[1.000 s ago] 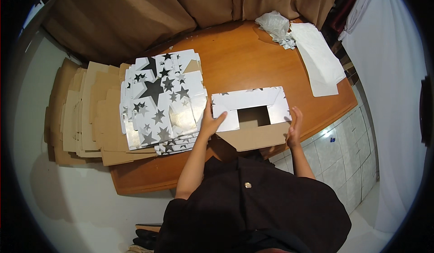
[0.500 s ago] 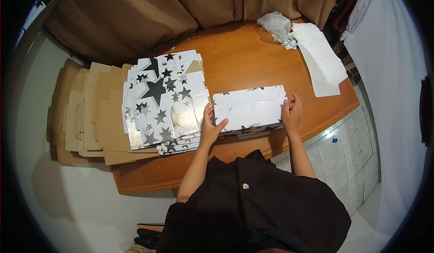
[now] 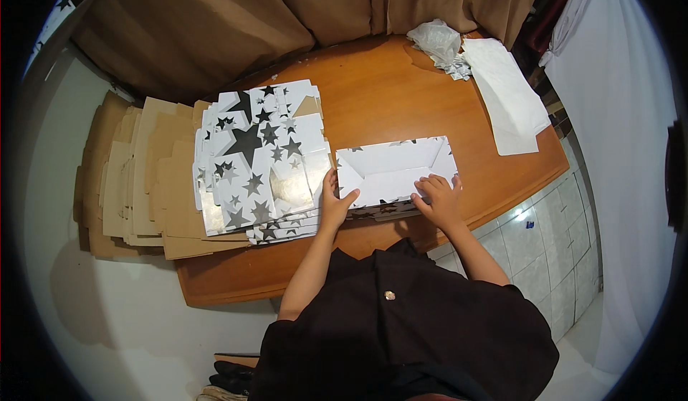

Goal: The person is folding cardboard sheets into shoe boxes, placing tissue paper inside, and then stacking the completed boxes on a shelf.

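Left hand [image 3: 334, 206] grip clamped on box [image 3: 393, 161]; right hand [image 3: 442, 202] grip apart, touching box's near-right part; 1 stack [image 3: 244, 143] left of box.

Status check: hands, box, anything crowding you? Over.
Left hand at left end of white star-print box. Right hand over its near-right edge. Flat star-print cardboard stack close beside left hand.

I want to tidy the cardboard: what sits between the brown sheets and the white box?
In the head view, the star-printed pile lies between the brown sheets and the white box, plus the left hand at its left end.
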Motion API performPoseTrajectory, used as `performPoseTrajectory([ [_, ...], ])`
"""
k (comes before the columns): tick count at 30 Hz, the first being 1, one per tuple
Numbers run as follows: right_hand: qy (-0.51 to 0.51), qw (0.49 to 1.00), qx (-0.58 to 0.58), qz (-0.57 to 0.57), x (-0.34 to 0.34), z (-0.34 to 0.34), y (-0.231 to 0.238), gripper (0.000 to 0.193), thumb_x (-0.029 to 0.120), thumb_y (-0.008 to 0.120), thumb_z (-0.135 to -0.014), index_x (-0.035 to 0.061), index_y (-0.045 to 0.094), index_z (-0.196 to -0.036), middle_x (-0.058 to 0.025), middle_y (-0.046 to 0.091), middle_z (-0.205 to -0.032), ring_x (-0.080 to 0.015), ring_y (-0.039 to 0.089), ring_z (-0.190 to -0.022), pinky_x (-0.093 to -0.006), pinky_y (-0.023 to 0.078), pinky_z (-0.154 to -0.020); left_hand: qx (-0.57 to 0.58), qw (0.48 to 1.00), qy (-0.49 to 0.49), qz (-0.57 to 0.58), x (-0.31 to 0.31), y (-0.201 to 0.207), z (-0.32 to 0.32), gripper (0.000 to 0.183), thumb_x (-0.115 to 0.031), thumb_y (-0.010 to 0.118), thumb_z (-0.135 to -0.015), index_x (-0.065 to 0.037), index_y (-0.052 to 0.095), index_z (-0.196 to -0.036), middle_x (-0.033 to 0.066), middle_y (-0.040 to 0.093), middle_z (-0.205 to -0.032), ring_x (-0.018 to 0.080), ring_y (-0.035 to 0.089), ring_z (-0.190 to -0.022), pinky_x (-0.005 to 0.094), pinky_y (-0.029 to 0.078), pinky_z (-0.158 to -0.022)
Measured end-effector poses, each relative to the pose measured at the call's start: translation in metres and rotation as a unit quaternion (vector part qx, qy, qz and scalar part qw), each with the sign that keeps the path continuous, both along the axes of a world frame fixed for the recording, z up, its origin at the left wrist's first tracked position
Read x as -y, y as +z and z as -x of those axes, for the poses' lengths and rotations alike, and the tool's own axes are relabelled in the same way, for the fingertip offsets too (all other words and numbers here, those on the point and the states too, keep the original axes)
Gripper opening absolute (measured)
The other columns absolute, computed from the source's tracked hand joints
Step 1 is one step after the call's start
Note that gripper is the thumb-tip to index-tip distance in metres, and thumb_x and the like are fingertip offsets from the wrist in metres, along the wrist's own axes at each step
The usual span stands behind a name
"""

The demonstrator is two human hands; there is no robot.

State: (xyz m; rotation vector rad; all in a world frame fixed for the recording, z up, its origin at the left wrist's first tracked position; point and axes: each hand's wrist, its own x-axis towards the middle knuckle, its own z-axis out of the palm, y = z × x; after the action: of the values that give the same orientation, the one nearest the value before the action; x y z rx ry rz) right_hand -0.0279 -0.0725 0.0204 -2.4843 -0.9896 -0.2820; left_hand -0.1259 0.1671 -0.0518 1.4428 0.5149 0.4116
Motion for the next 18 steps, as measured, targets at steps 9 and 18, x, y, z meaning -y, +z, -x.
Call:
performPoseTrajectory([
  [9, -0.010, 0.998, -0.064, 0.004, 0.003, 0.001, -0.004, 0.026, 0.036, 0.060, -0.079, 0.0148, 0.065, -0.094, 0.0005, 0.060, -0.105, -0.0195, 0.050, -0.110, -0.0626, 0.018, -0.096, -0.008, 0.999, 0.022, 0.043, 0.009, -0.001, 0.016, 0.068, -0.025, 0.059, -0.087, 0.003, 0.024, -0.138, 0.0248, 0.033, -0.136, 0.0299, 0.035, -0.127, 0.0363, 0.027, -0.105],
  [18, 0.017, 0.998, -0.065, 0.000, 0.004, -0.001, -0.001, 0.022, 0.035, 0.054, -0.085, 0.0240, 0.067, -0.100, 0.0058, 0.060, -0.115, -0.0241, 0.046, -0.117, -0.0669, 0.011, -0.097, -0.020, 0.998, 0.028, 0.060, 0.028, -0.019, 0.026, 0.068, -0.034, 0.057, -0.088, 0.008, 0.031, -0.135, 0.0226, 0.042, -0.131, 0.0270, 0.040, -0.123, 0.0321, 0.030, -0.103],
])
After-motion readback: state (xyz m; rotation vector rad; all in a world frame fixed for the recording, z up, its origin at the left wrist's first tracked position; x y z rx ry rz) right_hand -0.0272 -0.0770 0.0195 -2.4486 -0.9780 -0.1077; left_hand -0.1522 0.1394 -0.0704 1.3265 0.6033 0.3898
